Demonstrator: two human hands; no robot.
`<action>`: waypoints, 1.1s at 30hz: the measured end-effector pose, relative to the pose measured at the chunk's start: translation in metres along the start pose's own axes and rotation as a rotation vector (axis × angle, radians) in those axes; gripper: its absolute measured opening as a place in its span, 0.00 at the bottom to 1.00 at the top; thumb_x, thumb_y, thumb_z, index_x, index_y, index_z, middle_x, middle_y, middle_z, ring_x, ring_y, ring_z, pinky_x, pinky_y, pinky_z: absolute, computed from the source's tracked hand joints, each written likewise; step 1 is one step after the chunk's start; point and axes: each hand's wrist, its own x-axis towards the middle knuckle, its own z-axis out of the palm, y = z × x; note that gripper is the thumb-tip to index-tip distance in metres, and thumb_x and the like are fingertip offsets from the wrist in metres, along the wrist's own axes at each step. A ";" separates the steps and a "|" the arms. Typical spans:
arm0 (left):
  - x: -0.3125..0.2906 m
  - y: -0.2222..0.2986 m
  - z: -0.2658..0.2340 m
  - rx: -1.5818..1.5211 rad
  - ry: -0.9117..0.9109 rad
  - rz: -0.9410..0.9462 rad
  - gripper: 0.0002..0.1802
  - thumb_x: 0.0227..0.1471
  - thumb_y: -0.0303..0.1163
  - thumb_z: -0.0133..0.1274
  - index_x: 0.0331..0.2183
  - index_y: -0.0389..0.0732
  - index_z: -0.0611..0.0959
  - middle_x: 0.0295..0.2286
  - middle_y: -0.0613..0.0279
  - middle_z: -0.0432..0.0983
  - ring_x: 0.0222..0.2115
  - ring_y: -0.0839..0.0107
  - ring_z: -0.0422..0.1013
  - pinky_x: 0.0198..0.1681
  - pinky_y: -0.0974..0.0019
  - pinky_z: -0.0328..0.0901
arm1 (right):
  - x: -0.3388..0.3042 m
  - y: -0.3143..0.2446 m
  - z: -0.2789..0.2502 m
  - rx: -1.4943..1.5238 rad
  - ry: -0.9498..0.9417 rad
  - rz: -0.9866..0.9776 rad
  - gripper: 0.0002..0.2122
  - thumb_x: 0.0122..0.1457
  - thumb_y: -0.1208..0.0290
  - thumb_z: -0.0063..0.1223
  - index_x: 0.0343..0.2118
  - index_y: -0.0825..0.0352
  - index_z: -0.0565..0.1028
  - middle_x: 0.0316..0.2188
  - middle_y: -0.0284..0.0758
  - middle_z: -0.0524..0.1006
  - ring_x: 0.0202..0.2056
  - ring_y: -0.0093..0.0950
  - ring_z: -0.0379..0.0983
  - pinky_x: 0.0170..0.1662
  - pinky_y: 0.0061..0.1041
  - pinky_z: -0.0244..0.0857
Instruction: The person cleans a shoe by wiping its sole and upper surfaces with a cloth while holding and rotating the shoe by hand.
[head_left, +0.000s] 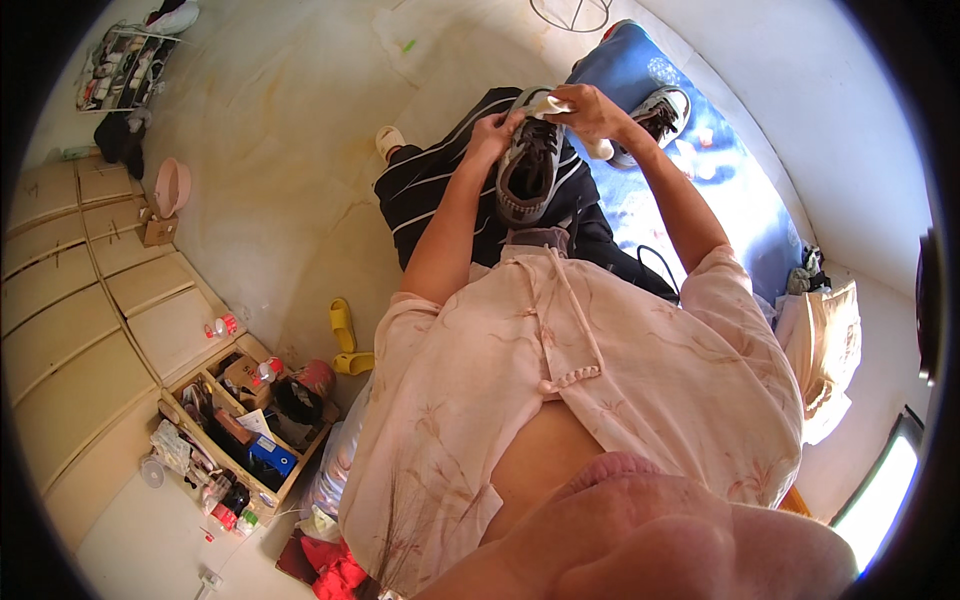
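Note:
A grey sneaker (527, 170) with dark laces rests across my lap, its toe pointing away from me and its opening toward me. My left hand (490, 137) closes on the shoe's left side near the toe. My right hand (592, 112) pinches a crumpled white cloth or wipe (548, 106), which lies over the front of the toe. The shoe's sole and most of my left fingertips are hidden. A matching sneaker (662, 115) lies to the right on a blue patterned cover (735, 190).
Beige cabinets (70, 300) line the left side. An open drawer (285, 487) holds boxes and small things. Yellow slippers (343, 325) and a pink basin (172, 187) are on the floor. A loaded rack (125, 68) stands far left, and a wire stand (570, 12) at the far edge.

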 end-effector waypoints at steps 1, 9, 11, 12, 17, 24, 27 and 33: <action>0.000 0.000 -0.001 -0.015 -0.008 0.008 0.47 0.51 0.65 0.60 0.51 0.27 0.82 0.45 0.41 0.82 0.46 0.58 0.78 0.51 0.59 0.70 | -0.002 0.000 -0.006 0.036 -0.030 0.077 0.13 0.59 0.66 0.64 0.42 0.69 0.80 0.34 0.45 0.81 0.34 0.39 0.80 0.42 0.35 0.73; 0.004 0.002 0.000 -0.011 -0.034 -0.011 0.48 0.51 0.66 0.60 0.51 0.27 0.82 0.44 0.42 0.82 0.45 0.59 0.78 0.50 0.60 0.70 | 0.029 0.021 0.003 -0.004 0.355 0.151 0.18 0.58 0.59 0.66 0.44 0.67 0.80 0.38 0.46 0.83 0.38 0.42 0.82 0.44 0.35 0.74; 0.001 0.008 0.002 0.043 -0.006 -0.021 0.47 0.51 0.66 0.60 0.51 0.27 0.82 0.44 0.43 0.82 0.44 0.60 0.78 0.49 0.60 0.70 | 0.022 0.024 0.028 -0.032 0.285 0.083 0.17 0.56 0.61 0.66 0.44 0.65 0.81 0.41 0.46 0.82 0.42 0.45 0.80 0.47 0.36 0.74; -0.003 0.007 0.001 0.021 -0.008 -0.033 0.46 0.52 0.65 0.60 0.50 0.27 0.82 0.43 0.44 0.82 0.43 0.61 0.78 0.48 0.60 0.70 | 0.024 0.018 0.037 -0.108 0.254 0.017 0.16 0.55 0.62 0.66 0.43 0.65 0.81 0.40 0.46 0.82 0.44 0.44 0.80 0.47 0.37 0.73; -0.015 0.012 -0.004 -0.055 -0.005 0.002 0.42 0.53 0.63 0.59 0.47 0.29 0.84 0.39 0.49 0.84 0.39 0.64 0.78 0.45 0.62 0.70 | 0.004 -0.007 0.018 0.055 0.091 0.053 0.14 0.58 0.63 0.64 0.42 0.67 0.80 0.34 0.43 0.81 0.36 0.38 0.80 0.41 0.36 0.71; -0.008 0.010 -0.001 -0.019 0.035 0.017 0.42 0.54 0.64 0.56 0.47 0.30 0.85 0.39 0.47 0.83 0.40 0.61 0.78 0.46 0.61 0.70 | -0.004 0.008 -0.010 0.147 0.178 0.135 0.15 0.61 0.62 0.64 0.43 0.69 0.81 0.30 0.42 0.82 0.29 0.28 0.76 0.38 0.32 0.71; -0.008 0.008 0.000 -0.029 0.057 0.019 0.42 0.54 0.64 0.56 0.47 0.30 0.84 0.40 0.44 0.83 0.42 0.58 0.78 0.48 0.60 0.69 | 0.010 0.011 -0.001 0.063 0.304 0.169 0.16 0.59 0.61 0.64 0.44 0.69 0.81 0.34 0.45 0.83 0.33 0.35 0.80 0.41 0.33 0.72; -0.008 0.004 -0.001 -0.025 0.032 0.006 0.41 0.55 0.62 0.55 0.47 0.29 0.84 0.42 0.42 0.82 0.45 0.57 0.78 0.49 0.60 0.68 | 0.004 0.009 0.028 -0.100 0.168 -0.012 0.15 0.55 0.70 0.66 0.44 0.69 0.81 0.38 0.47 0.83 0.40 0.43 0.81 0.46 0.36 0.74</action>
